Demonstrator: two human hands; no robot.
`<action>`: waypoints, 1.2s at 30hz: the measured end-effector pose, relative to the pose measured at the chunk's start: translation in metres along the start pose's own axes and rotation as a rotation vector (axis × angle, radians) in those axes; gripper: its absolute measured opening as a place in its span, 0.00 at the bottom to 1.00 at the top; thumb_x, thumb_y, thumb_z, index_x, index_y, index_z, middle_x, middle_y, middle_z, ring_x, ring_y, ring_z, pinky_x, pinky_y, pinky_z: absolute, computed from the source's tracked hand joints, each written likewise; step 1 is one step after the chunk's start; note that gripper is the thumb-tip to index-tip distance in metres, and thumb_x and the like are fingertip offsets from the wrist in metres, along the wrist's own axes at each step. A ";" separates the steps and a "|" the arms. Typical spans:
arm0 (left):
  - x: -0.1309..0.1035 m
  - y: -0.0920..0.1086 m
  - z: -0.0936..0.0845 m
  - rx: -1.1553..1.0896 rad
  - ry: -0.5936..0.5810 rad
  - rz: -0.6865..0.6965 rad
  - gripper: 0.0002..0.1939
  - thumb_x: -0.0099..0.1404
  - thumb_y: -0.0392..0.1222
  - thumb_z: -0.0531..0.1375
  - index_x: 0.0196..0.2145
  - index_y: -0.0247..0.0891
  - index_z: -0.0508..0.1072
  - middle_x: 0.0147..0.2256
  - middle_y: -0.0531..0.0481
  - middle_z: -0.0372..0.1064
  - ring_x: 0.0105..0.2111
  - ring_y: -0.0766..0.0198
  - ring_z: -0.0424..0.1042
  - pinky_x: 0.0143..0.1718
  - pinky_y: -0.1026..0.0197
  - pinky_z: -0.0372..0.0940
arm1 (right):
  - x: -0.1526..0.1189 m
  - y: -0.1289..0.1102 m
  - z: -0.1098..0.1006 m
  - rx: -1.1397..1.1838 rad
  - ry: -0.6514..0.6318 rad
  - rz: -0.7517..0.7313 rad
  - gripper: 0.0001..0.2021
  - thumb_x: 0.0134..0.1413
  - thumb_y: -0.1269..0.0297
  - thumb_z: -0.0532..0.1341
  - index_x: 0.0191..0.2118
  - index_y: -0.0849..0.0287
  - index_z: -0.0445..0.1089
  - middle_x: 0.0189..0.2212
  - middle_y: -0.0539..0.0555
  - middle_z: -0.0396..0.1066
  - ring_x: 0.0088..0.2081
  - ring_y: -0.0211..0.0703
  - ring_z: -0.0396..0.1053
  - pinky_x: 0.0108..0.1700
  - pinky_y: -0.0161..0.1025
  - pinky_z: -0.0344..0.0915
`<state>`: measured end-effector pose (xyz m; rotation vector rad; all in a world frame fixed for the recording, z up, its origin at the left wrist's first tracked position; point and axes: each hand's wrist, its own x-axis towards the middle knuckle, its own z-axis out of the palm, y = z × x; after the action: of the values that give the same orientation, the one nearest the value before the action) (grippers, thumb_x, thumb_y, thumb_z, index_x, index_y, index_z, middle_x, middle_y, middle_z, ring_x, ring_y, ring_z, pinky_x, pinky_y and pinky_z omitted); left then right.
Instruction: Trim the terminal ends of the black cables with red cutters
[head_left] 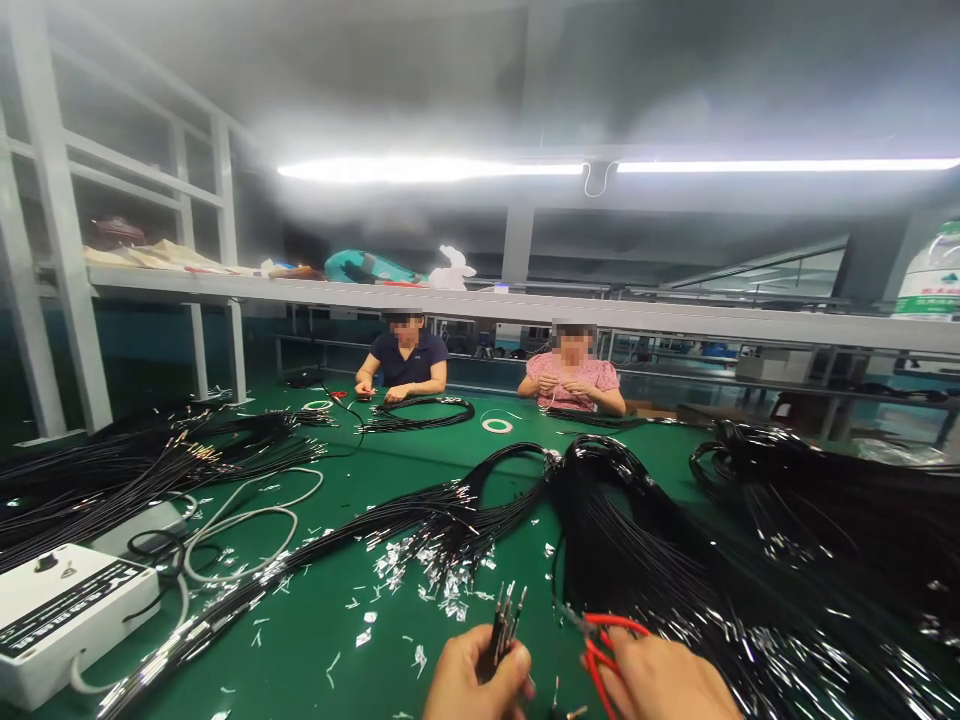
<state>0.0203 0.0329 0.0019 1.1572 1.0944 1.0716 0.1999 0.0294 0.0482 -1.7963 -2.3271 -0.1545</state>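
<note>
At the near edge my left hand (pixel 476 675) is closed around a small bunch of black cables (pixel 508 630), their bare metallic tips pointing up. Just right of it, my right hand (pixel 664 675) grips red-handled cutting pliers (pixel 600 650), whose jaws point left toward the cable bunch without touching it. Below the pliers, a few loose cable ends show at the bottom edge. A thick bundle of black cables (pixel 622 540) lies right beyond the pliers. Small white scraps (pixel 450 580) are scattered over the green table (pixel 315 620) in front of my left hand.
A white box with a knob (pixel 71 615) and grey cord stands at left. More black cable bundles lie left (pixel 112 480) and right (pixel 862 520). A white ring (pixel 496 426) lies mid-table. Two people sit opposite, under a long shelf (pixel 525 304); a large bottle (pixel 930 280) stands right.
</note>
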 end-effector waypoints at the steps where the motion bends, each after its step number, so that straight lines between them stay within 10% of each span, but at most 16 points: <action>1: 0.000 -0.001 0.000 0.006 -0.006 0.010 0.22 0.45 0.58 0.59 0.24 0.35 0.62 0.17 0.52 0.65 0.13 0.70 0.61 0.15 0.68 0.53 | 0.003 0.000 0.000 0.185 0.016 0.045 0.10 0.49 0.66 0.53 0.23 0.59 0.69 0.19 0.59 0.74 0.22 0.50 0.71 0.21 0.38 0.61; 8: 0.007 -0.016 -0.005 0.003 -0.074 0.061 0.15 0.45 0.47 0.63 0.25 0.32 0.66 0.19 0.55 0.60 0.20 0.70 0.58 0.23 0.67 0.53 | 0.016 -0.031 0.033 1.334 -0.272 0.265 0.18 0.43 0.47 0.55 0.28 0.59 0.60 0.09 0.43 0.60 0.08 0.27 0.48 0.11 0.27 0.44; 15: 0.004 -0.009 -0.006 -0.078 -0.131 -0.006 0.17 0.41 0.44 0.66 0.27 0.30 0.70 0.22 0.52 0.62 0.22 0.70 0.58 0.26 0.67 0.52 | 0.024 -0.029 0.058 1.379 -0.285 0.232 0.18 0.40 0.47 0.58 0.24 0.59 0.58 0.09 0.43 0.60 0.06 0.26 0.48 0.09 0.27 0.42; 24: 0.003 -0.012 -0.002 0.077 0.053 0.007 0.26 0.42 0.64 0.59 0.18 0.35 0.63 0.14 0.56 0.57 0.15 0.73 0.54 0.18 0.67 0.49 | 0.008 -0.036 0.050 1.484 -0.210 0.196 0.19 0.43 0.46 0.58 0.26 0.60 0.59 0.12 0.43 0.60 0.11 0.25 0.48 0.12 0.26 0.43; 36: -0.009 0.012 -0.006 -0.022 -0.238 -0.053 0.18 0.50 0.53 0.60 0.23 0.35 0.63 0.15 0.57 0.59 0.10 0.78 0.49 0.11 0.71 0.41 | 0.000 -0.038 0.047 1.638 -0.207 0.218 0.18 0.46 0.47 0.57 0.27 0.60 0.58 0.13 0.44 0.64 0.08 0.24 0.51 0.11 0.25 0.42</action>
<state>0.0118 0.0260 0.0146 1.1986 0.9191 0.8774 0.1591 0.0290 0.0038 -1.0371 -1.2844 1.4963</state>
